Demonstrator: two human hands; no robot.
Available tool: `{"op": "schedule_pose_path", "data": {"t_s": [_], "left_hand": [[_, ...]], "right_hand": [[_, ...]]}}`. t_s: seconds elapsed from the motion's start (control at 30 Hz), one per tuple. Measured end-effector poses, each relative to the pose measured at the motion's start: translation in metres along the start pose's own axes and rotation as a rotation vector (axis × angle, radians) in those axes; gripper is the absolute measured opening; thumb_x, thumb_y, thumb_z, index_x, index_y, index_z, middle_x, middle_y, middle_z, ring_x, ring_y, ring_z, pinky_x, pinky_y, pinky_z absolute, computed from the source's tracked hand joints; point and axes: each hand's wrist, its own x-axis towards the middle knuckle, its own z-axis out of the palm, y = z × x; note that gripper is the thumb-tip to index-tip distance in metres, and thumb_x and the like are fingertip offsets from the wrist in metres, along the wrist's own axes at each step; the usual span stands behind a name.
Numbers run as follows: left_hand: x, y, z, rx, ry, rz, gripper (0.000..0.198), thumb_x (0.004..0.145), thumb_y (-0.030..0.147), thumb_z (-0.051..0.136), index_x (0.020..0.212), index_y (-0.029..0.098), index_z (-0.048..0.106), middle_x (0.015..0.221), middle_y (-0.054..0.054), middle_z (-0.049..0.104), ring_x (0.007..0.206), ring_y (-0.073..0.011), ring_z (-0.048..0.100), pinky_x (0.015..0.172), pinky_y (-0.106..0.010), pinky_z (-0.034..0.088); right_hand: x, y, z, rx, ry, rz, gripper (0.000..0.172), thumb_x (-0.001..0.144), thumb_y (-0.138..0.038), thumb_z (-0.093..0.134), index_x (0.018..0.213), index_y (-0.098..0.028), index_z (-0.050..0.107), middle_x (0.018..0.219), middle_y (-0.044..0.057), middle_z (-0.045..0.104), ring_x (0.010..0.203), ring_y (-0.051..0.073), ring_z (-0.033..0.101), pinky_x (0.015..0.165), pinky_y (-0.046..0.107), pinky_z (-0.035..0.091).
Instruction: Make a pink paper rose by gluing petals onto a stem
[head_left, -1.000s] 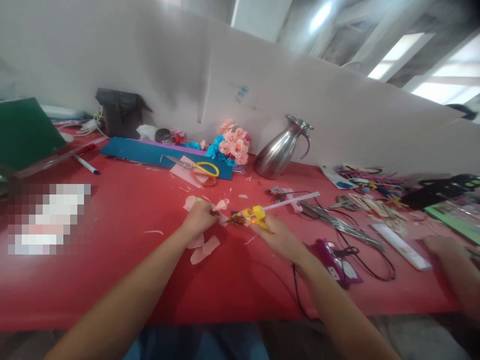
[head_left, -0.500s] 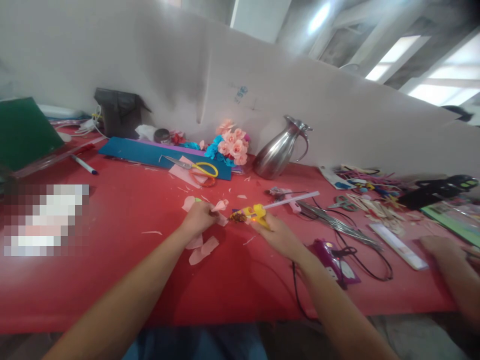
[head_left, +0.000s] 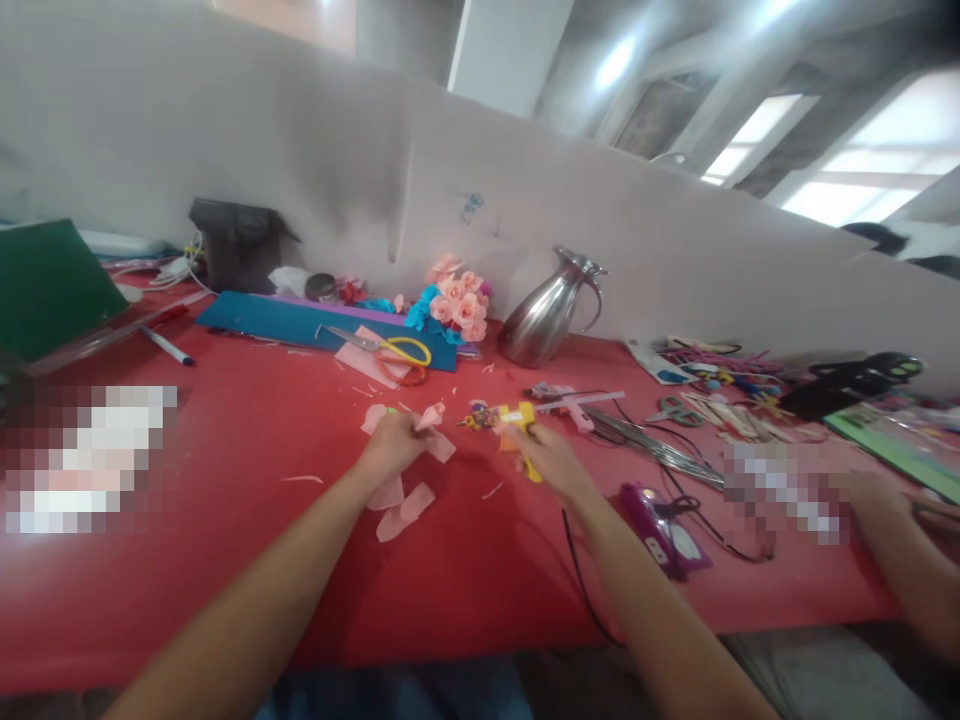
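A curled pink paper piece (head_left: 430, 417), left of the yellow glue gun (head_left: 517, 418), is pinched between fingers of the left hand (head_left: 391, 442). The right hand (head_left: 553, 458) has its fingers clamped round the gun. Loose pink cutouts (head_left: 407, 511) lie left of it; behind it stands a steel jug (head_left: 544, 312).

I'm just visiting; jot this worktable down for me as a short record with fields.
Surface: red table
Left hand: pinching pink paper
Right hand: gripping a yellow glue gun
Nozzle: apart from the pink paper
Nearby: loose pink cutouts
Farther back: scissors, paper flowers, steel jug
Right side: purple socket board, another person's hand
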Motion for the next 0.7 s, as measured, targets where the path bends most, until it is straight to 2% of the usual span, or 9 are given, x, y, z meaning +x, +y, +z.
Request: {"op": "schedule_pose_path", "data": {"t_s": [0.13, 0.23, 0.3, 0.37, 0.4, 0.47, 0.53, 0.6, 0.7], "left_hand": [[-0.001, 0.005, -0.005, -0.223, -0.014, -0.028, 0.027, 0.057, 0.022, 0.066, 0.082, 0.015, 0.063, 0.067, 0.0, 0.06, 0.052, -0.0098, 0.049, 0.051, -0.021, 0.038], [-0.002, 0.009, -0.011, -0.283, -0.027, -0.017, 0.033, 0.056, 0.022, 0.068, 0.087, 0.016, 0.061, 0.068, 0.001, 0.06, 0.051, -0.0077, 0.047, 0.05, -0.02, 0.038], [-0.001, 0.009, -0.013, -0.293, -0.017, -0.018, 0.033, 0.055, 0.021, 0.069, 0.087, 0.016, 0.06, 0.067, 0.001, 0.059, 0.052, -0.0082, 0.048, 0.051, -0.02, 0.039], [0.0, 0.009, -0.015, -0.301, -0.005, -0.034, 0.034, 0.054, 0.021, 0.07, 0.086, 0.017, 0.06, 0.066, 0.002, 0.059, 0.054, -0.0087, 0.049, 0.051, -0.02, 0.039], [0.0, 0.009, -0.015, -0.31, -0.005, -0.041, 0.035, 0.054, 0.021, 0.071, 0.086, 0.017, 0.059, 0.066, 0.002, 0.058, 0.054, -0.0088, 0.05, 0.051, -0.019, 0.038], [-0.001, 0.01, -0.016, -0.335, -0.022, -0.039, 0.035, 0.054, 0.022, 0.071, 0.086, 0.017, 0.058, 0.066, 0.002, 0.056, 0.053, -0.0085, 0.049, 0.05, -0.019, 0.038], [-0.002, 0.013, -0.016, -0.369, -0.04, -0.03, 0.035, 0.054, 0.023, 0.071, 0.085, 0.016, 0.057, 0.065, 0.003, 0.054, 0.053, -0.0077, 0.047, 0.049, -0.019, 0.037], [-0.004, 0.018, -0.016, -0.405, -0.049, -0.021, 0.034, 0.053, 0.023, 0.072, 0.082, 0.015, 0.056, 0.063, 0.004, 0.052, 0.053, -0.0069, 0.046, 0.049, -0.018, 0.037], [-0.005, 0.026, -0.019, -0.426, -0.08, -0.018, 0.034, 0.051, 0.024, 0.075, 0.077, 0.015, 0.055, 0.062, 0.005, 0.05, 0.052, -0.0062, 0.044, 0.049, -0.018, 0.034]], "right_hand": [[0.024, 0.012, 0.001, -0.162, 0.06, 0.111, 0.038, 0.083, -0.051, 0.039, 0.072, -0.017, 0.054, 0.051, 0.002, 0.059, 0.05, 0.014, 0.058, 0.047, 0.022, 0.04], [0.03, 0.016, -0.003, -0.301, 0.126, 0.126, 0.04, 0.082, -0.051, 0.042, 0.069, -0.017, 0.058, 0.06, 0.008, 0.063, 0.063, 0.02, 0.062, 0.057, 0.027, 0.042], [0.026, 0.01, -0.005, -0.469, 0.25, 0.049, 0.034, 0.082, -0.045, 0.046, 0.073, -0.016, 0.062, 0.076, 0.013, 0.066, 0.08, 0.025, 0.062, 0.068, 0.032, 0.042], [0.018, -0.005, -0.003, -0.651, 0.385, -0.115, 0.029, 0.082, -0.038, 0.047, 0.081, -0.015, 0.065, 0.091, 0.016, 0.065, 0.094, 0.027, 0.058, 0.079, 0.036, 0.04], [0.014, -0.015, 0.0, -0.676, 0.395, -0.208, 0.029, 0.082, -0.037, 0.047, 0.084, -0.015, 0.066, 0.093, 0.015, 0.066, 0.095, 0.026, 0.057, 0.083, 0.037, 0.038], [0.005, -0.038, 0.008, -0.592, 0.205, -0.407, 0.028, 0.082, -0.036, 0.048, 0.091, -0.018, 0.067, 0.093, 0.009, 0.068, 0.09, 0.021, 0.058, 0.085, 0.034, 0.037], [-0.001, -0.06, 0.02, -0.534, 0.042, -0.514, 0.032, 0.077, -0.037, 0.053, 0.102, -0.02, 0.065, 0.105, 0.008, 0.066, 0.096, 0.022, 0.057, 0.085, 0.033, 0.038], [-0.004, -0.078, 0.03, -0.539, -0.031, -0.537, 0.032, 0.075, -0.034, 0.055, 0.101, -0.021, 0.066, 0.104, 0.008, 0.067, 0.097, 0.024, 0.057, 0.082, 0.033, 0.039], [-0.003, -0.09, 0.04, -0.551, -0.115, -0.51, 0.02, 0.073, -0.024, 0.053, 0.082, -0.022, 0.071, 0.083, 0.007, 0.071, 0.081, 0.023, 0.061, 0.069, 0.029, 0.04]]}}
